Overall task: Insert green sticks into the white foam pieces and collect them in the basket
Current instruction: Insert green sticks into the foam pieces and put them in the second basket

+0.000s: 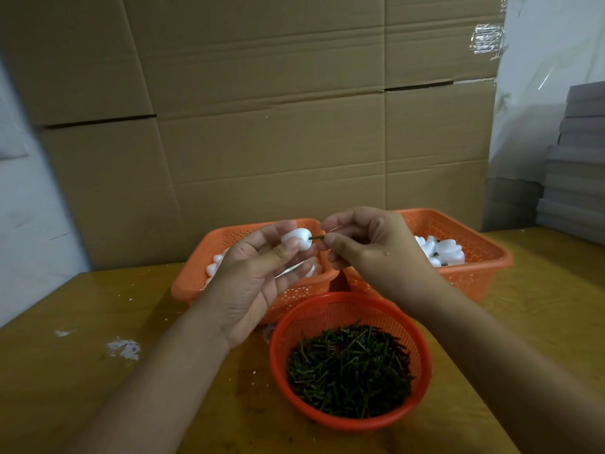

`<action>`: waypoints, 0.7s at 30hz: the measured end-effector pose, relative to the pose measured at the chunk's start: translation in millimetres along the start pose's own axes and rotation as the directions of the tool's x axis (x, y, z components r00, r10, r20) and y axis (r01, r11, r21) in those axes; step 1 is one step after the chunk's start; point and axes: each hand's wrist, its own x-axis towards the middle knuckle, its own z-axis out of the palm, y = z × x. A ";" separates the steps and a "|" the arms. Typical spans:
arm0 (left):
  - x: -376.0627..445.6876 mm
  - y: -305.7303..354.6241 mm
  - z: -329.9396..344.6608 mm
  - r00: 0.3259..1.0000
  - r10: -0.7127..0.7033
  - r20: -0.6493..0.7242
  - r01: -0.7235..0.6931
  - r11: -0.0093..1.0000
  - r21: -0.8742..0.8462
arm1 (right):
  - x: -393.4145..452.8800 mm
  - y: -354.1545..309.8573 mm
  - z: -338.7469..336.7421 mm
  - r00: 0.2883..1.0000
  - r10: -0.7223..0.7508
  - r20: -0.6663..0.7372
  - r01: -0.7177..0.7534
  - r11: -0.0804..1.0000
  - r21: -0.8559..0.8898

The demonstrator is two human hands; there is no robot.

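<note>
Centrally, just above mid-frame, both hands raised over the surface [82,371] and meeting. Left hand [258,276], palm up, pinching a white foam piece [296,239] between thumb and fingertips, remaining fingers loosely spread below. Right hand [366,247], back to the camera, fingers curled, pinching a green stick [317,237] between thumb and forefinger — stick lying level, its left end touching or entering the foam piece, which of the two not clear. Possibly a second thin stick held higher in the right fingers, too small to tell.

Below the hands, at lower centre, a round red basket [422,348] sitting on the wooden surface, holding a heap of loose green sticks [350,368]. Behind it, side by side and nearly touching, two rectangular orange baskets: left orange basket [193,276], partly hidden by the left hand, with white foam pieces [214,265] inside; right orange basket [484,257], partly hidden by the right wrist, with a pile of foam pieces [448,250] near its middle — dark flecks among them, maybe sticks, not certain.

At lower left, white crumbs [124,348] scattered on the surface. Across the upper frame, a wall of stacked cardboard boxes [262,109]. At the right edge, a stack of grey flat boards [576,165] beside pale plastic sheeting [540,77].
</note>
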 end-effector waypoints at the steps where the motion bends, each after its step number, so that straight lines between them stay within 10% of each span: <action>1: -0.3 0.1 0.3 1.000 0.006 -0.001 -0.006 1.000 0.005 | -0.1 0.2 0.7 1.000 0.005 -0.006 -0.005 1.000 0.013; 21: 0.4 -2.0 -0.9 0.998 0.066 -0.011 -0.065 0.997 0.051 | 0.5 4.3 2.2 0.997 -0.068 -0.042 0.056 0.970 -0.235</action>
